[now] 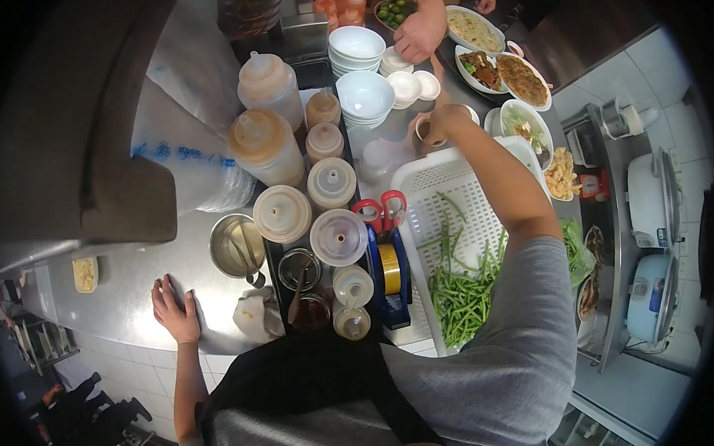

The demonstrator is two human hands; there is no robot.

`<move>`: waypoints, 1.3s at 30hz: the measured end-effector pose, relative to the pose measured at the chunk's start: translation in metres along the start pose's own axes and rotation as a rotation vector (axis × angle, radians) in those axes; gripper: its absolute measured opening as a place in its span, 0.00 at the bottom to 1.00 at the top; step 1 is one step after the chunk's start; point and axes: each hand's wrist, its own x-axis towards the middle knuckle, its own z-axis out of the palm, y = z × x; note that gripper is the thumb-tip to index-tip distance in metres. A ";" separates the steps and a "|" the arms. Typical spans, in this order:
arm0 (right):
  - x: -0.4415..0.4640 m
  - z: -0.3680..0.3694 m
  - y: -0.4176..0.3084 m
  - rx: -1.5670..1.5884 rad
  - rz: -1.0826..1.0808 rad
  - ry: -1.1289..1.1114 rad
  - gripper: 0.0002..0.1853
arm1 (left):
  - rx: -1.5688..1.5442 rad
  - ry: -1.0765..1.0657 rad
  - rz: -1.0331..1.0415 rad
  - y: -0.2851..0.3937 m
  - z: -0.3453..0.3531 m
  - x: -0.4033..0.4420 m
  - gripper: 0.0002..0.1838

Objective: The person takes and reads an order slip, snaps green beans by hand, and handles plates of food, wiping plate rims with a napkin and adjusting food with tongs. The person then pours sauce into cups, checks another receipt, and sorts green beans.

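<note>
My left hand [176,311] lies flat on the steel counter [134,294], fingers apart and holding nothing. A metal pitcher [237,246] and a crumpled cloth [255,315] stand to its right. My right arm reaches over a white perforated basket [421,178] that holds cut green beans [464,297]. Beyond the basket's far edge, my right hand [448,125] is closed at a small brown-rimmed container [424,129]; its fingertips are partly hidden, so what it grips is unclear. Stacked white saucers [405,87] sit just past it.
Sauce bottles [283,212] crowd a tray in the middle, beside red-handled scissors [381,210] and a blue tape dispenser [390,279]. Pale bowls [364,96] stand behind. Another person's hand [420,36] is over the saucers. Plated dishes [524,79] line the far right.
</note>
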 end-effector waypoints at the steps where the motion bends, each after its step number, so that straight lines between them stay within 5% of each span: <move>1: 0.005 0.002 0.002 0.013 0.014 0.035 0.29 | -0.007 0.001 -0.001 0.000 0.001 0.000 0.34; 10: -0.039 -0.062 0.011 0.224 0.031 0.058 0.36 | -0.030 0.006 0.004 -0.006 -0.006 -0.003 0.34; 14: -0.122 -0.110 -0.012 0.453 -0.326 0.659 0.29 | -0.029 0.029 -0.001 -0.010 -0.012 -0.011 0.34; 18: -0.189 -0.125 -0.093 0.965 -0.916 0.614 0.30 | -0.029 0.048 -0.008 -0.022 -0.018 -0.023 0.33; 21: -0.227 -0.108 -0.173 0.711 -0.802 0.751 0.41 | -0.036 0.050 -0.006 -0.031 -0.029 -0.031 0.33; 25: -0.238 -0.085 -0.228 0.796 -0.736 0.960 0.50 | -0.046 0.060 -0.024 -0.047 -0.037 -0.045 0.33; 28: -0.263 -0.090 -0.203 1.087 -0.659 1.054 0.48 | -0.045 0.064 -0.028 -0.057 -0.040 -0.048 0.33; 30: -0.282 -0.104 -0.167 1.054 -0.541 1.311 0.48 | -0.043 0.057 -0.037 -0.062 -0.041 -0.050 0.34; 31: -0.273 -0.112 -0.137 0.986 -0.661 1.542 0.43 | -0.053 0.064 -0.048 -0.062 -0.039 -0.052 0.34; 35: -0.346 -0.143 -0.090 1.847 -1.170 1.700 0.28 | -0.064 0.069 -0.040 -0.061 -0.035 -0.054 0.34; 39: -0.300 -0.129 -0.018 1.581 -0.716 1.511 0.30 | -0.055 0.087 -0.004 -0.062 -0.024 -0.052 0.34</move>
